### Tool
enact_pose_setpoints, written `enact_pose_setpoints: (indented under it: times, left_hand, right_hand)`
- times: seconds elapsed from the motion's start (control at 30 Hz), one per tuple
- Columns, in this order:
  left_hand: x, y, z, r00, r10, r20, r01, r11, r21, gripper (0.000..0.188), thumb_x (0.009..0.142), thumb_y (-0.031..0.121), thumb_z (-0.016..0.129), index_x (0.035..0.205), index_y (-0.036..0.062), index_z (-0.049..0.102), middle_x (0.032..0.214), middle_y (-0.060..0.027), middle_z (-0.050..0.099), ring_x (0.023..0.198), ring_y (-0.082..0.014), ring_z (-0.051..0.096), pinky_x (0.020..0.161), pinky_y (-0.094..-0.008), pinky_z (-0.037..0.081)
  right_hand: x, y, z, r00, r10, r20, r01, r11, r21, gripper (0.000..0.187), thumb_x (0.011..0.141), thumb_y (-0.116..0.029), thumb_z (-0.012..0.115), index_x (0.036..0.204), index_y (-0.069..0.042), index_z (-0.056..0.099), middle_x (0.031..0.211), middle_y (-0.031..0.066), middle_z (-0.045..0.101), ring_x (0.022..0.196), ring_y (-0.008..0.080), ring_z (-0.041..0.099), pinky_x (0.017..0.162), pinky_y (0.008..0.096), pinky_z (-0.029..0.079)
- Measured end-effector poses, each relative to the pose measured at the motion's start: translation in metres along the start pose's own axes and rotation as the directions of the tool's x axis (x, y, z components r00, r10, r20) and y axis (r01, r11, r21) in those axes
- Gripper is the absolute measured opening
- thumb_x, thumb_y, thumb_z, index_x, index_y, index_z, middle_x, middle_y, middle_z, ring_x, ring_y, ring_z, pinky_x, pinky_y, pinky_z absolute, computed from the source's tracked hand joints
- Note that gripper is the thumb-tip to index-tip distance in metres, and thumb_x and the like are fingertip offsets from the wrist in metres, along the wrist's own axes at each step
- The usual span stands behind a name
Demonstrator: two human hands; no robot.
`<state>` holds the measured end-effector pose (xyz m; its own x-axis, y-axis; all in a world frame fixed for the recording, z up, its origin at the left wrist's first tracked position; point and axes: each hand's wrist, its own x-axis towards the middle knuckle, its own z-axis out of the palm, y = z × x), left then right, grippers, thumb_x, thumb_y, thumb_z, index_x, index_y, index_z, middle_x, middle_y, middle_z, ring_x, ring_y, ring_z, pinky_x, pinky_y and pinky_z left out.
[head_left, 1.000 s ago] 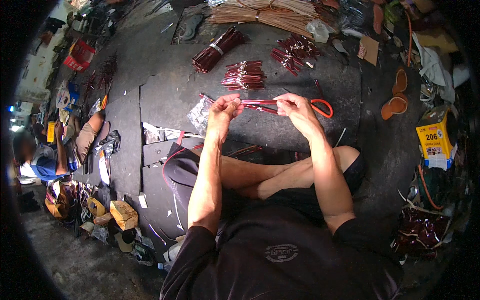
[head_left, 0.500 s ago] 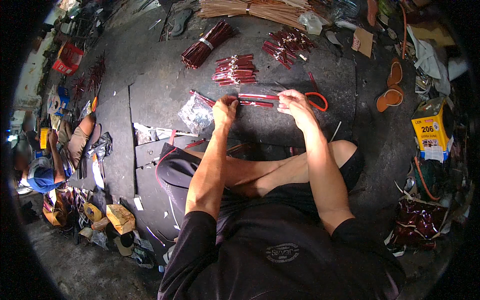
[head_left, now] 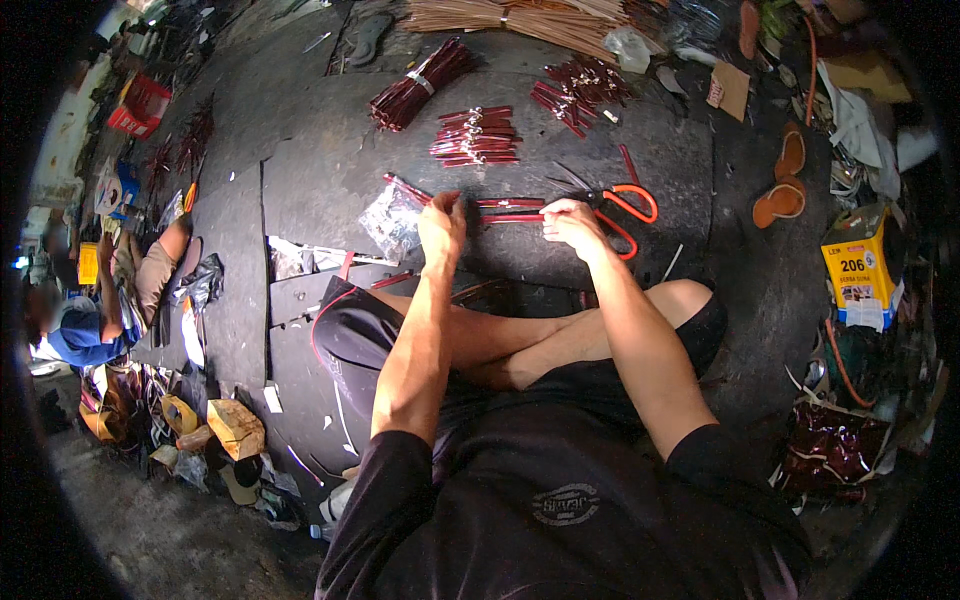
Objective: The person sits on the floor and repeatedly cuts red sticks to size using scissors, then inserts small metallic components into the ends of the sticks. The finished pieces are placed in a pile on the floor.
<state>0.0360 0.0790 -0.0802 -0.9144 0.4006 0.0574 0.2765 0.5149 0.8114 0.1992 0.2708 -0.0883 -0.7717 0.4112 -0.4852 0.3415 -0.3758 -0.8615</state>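
Reckoned from the view's centre, the left hand (head_left: pixel 441 228) is at eleven o'clock, near the left ends of two dark red strips (head_left: pixel 510 204) — whether it touches them is unclear. The right hand (head_left: pixel 573 224), between one and two, meets the right end of the nearer strip (head_left: pixel 512 218). Orange-handled scissors (head_left: pixel 632 188) lie at two. A clear plastic bag (head_left: pixel 388 226) sits between ten and eleven, a pile of red strips (head_left: pixel 475 137) at twelve, a second pile (head_left: pixel 580 92) at one. A yellow box (head_left: pixel 858 270) stands at three — another person (head_left: pixel 85 332) is at nine.
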Motion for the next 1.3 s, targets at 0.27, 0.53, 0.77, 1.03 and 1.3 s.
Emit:
enact_pose_setpoints:
  times: [0.27,0.53,0.77,1.03,1.3]
  left_hand:
    - [-0.068,0.028,0.008,0.884,0.273,0.380,-0.385,0.885,0.260,0.054,0.084,0.014,0.060,0.133,-0.0036,0.048,0.132,-0.0232,0.051,0.120,-0.0407,0.049,0.102,-0.0468,0.040]
    - [-0.076,0.014,0.027,0.869,0.293,0.399,-0.443,0.819,0.364,0.072,0.087,0.024,0.059,0.145,-0.0059,0.029,0.143,-0.0297,0.035,0.136,-0.0423,0.032,0.113,-0.0484,0.028]
    - [-0.078,0.015,0.030,0.884,0.230,0.408,-0.405,0.813,0.418,0.073,0.088,0.028,0.056,0.145,-0.0058,0.027,0.148,-0.0296,0.026,0.139,-0.0429,0.025,0.113,-0.0519,0.025]
    - [-0.079,0.016,0.034,0.880,0.219,0.422,-0.400,0.821,0.408,0.076,0.086,0.027,0.056,0.146,-0.0059,0.025,0.153,-0.0272,0.021,0.143,-0.0399,0.020,0.116,-0.0510,0.020]
    - [-0.079,0.021,0.032,0.876,0.217,0.431,-0.408,0.809,0.423,0.075,0.085,0.025,0.057,0.145,-0.0074,0.026,0.150,-0.0279,0.027,0.142,-0.0411,0.023,0.115,-0.0508,0.021]
  right_hand:
    - [0.017,0.012,0.012,0.992,-0.005,-0.124,-0.009,0.993,-0.113,0.018,0.091,-0.008,0.064,0.104,0.004,0.063,0.084,0.0098,0.066,0.071,0.0176,0.066,0.066,0.0294,0.058]
    - [0.019,0.018,0.015,0.963,-0.062,-0.264,0.018,0.986,-0.165,0.013,0.091,-0.009,0.065,0.096,0.003,0.063,0.082,0.0106,0.067,0.068,0.0177,0.065,0.061,0.0300,0.056]
    - [-0.007,0.004,0.034,0.785,-0.580,-0.216,0.244,0.610,-0.754,0.009,0.082,-0.007,0.066,0.090,-0.005,0.066,0.082,0.0173,0.066,0.080,0.0373,0.064,0.074,0.0449,0.050]
    - [-0.032,0.028,0.053,0.948,-0.318,0.012,0.081,0.206,-0.975,0.061,0.085,-0.012,0.058,0.143,-0.005,0.040,0.114,0.0263,0.057,0.099,0.0409,0.061,0.086,0.0465,0.051]
    - [-0.036,0.023,0.056,0.919,-0.395,-0.019,0.085,0.243,-0.966,0.063,0.082,-0.011,0.058,0.142,-0.006,0.040,0.106,0.0248,0.059,0.093,0.0406,0.061,0.082,0.0471,0.051]
